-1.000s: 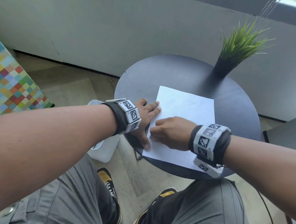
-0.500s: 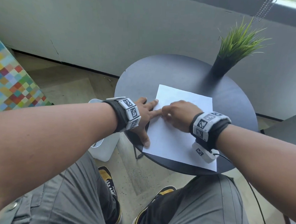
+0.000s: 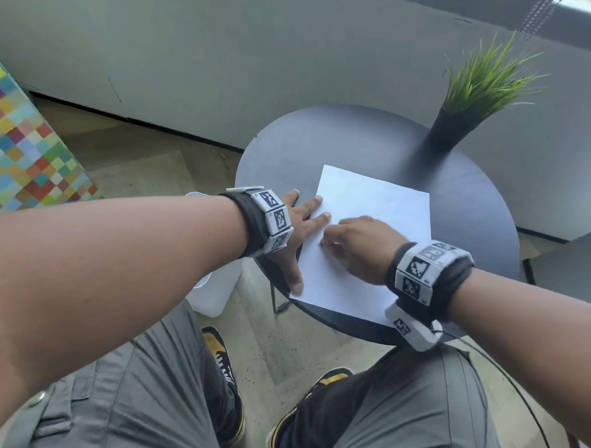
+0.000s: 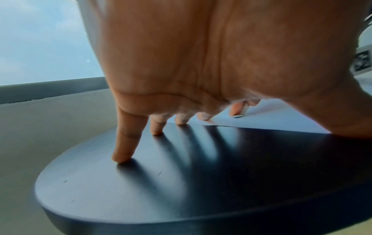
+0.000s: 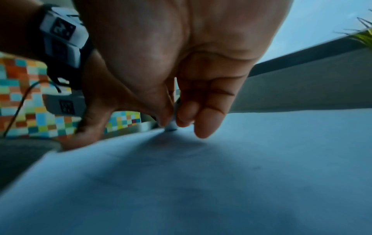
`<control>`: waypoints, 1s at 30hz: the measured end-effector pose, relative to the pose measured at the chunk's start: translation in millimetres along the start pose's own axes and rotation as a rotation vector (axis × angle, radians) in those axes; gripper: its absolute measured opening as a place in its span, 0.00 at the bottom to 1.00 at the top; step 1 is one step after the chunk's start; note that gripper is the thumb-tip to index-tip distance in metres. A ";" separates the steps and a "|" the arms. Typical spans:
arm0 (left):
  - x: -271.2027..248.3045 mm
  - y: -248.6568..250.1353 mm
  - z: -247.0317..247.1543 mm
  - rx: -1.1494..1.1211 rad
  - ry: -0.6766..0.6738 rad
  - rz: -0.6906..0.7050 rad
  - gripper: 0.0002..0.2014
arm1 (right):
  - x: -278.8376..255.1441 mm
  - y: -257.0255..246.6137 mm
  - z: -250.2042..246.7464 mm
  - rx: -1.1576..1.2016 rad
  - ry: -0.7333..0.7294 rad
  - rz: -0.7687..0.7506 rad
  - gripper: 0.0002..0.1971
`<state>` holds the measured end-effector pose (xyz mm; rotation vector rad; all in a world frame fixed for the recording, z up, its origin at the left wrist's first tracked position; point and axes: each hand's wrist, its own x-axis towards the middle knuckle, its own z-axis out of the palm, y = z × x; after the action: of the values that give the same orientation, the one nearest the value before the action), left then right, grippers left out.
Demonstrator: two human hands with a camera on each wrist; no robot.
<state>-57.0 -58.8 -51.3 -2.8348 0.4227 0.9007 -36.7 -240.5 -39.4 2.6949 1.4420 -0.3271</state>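
One sheet of paper (image 3: 374, 204) lies on the one round dark table (image 3: 326, 139), toward its near side, and both your hands are on it. Your left hand (image 3: 297, 224) is spread flat, fingers straight. Two fingertips press the sheet's left edge, two rest on bare tabletop, and the thumb pins the near left corner right at the table's rim. Your right hand (image 3: 358, 247) is curled, thumb and fingers pinching one small white block (image 5: 171, 126) tip-down against the paper, just beside your left fingertips. One potted grass plant (image 3: 482, 86) stands at the far right rim, well apart from the sheet. Bare tabletop runs beyond the sheet's far edge and along its right side. The near edge sits close to the rim.
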 end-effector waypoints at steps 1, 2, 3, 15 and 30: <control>0.7 -0.6 1.2 -0.001 -0.006 -0.004 0.74 | -3.1 -9.1 2.4 0.006 -0.037 -0.032 0.10; 1.5 -0.5 2.1 -0.004 -0.009 -0.006 0.75 | -8.8 -20.1 3.7 0.033 -0.084 -0.095 0.10; 2.3 -0.4 3.3 -0.003 -0.009 -0.006 0.75 | -15.7 -30.7 3.4 0.064 -0.130 -0.168 0.10; 6.9 1.0 4.6 0.029 -0.011 -0.014 0.77 | -23.1 -30.8 -2.3 -0.024 -0.197 -0.280 0.11; 17.3 -3.1 11.1 0.053 0.019 -0.003 0.80 | -11.3 -1.1 3.5 -0.008 0.025 -0.048 0.10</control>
<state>-48.7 -57.4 -70.3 -2.7973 0.4380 0.8494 -44.2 -249.7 -40.3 2.6713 1.5128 -0.2911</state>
